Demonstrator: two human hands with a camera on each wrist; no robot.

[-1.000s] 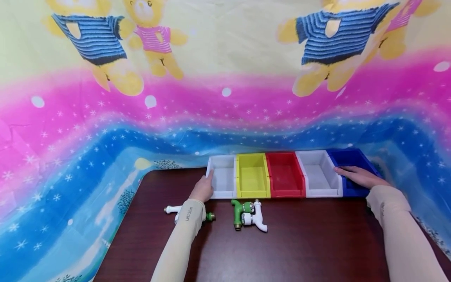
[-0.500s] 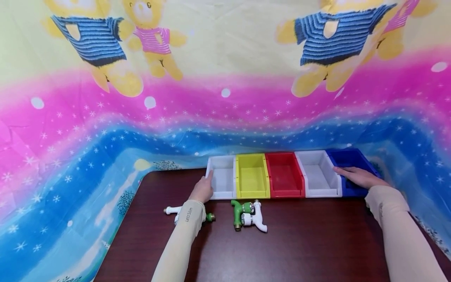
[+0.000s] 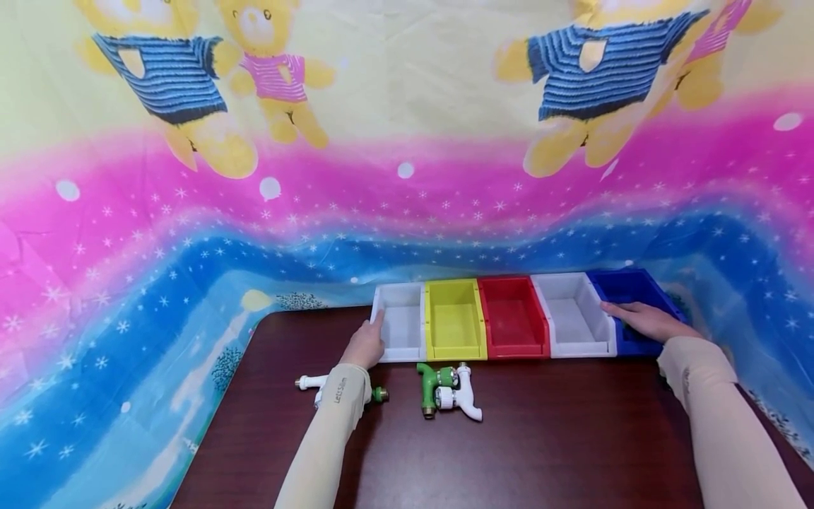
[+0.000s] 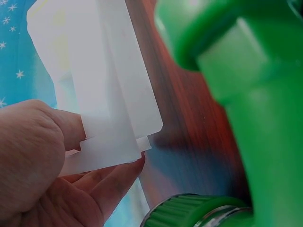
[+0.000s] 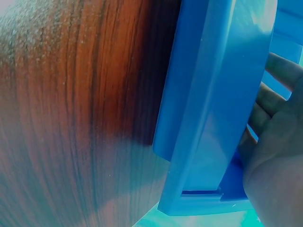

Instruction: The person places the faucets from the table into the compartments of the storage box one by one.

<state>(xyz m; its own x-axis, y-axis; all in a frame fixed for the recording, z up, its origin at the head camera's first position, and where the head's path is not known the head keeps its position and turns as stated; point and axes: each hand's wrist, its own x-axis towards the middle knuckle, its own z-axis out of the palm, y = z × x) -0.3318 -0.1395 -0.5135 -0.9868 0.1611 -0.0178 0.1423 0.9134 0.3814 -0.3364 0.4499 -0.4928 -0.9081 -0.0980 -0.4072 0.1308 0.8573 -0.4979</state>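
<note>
My left hand (image 3: 365,344) grips the left wall of the leftmost white bin (image 3: 400,353). In the left wrist view one digit goes over the wall of the white bin (image 4: 104,94) and other fingers lie outside it. My right hand (image 3: 655,322) lies across the blue bin (image 3: 629,283) at the far right, its fingers reaching toward the wall shared with the second white bin (image 3: 581,348). The right wrist view shows extended fingers behind the front of the blue bin (image 5: 213,109); part of that hand is cut off.
A yellow bin (image 3: 454,351) and a red bin (image 3: 518,350) stand between the white ones, against the printed cloth backdrop. A green tap (image 3: 429,389) and a white tap (image 3: 469,396) lie in front. Another white tap (image 3: 310,382) and green tap (image 3: 379,394) are partly under my left forearm.
</note>
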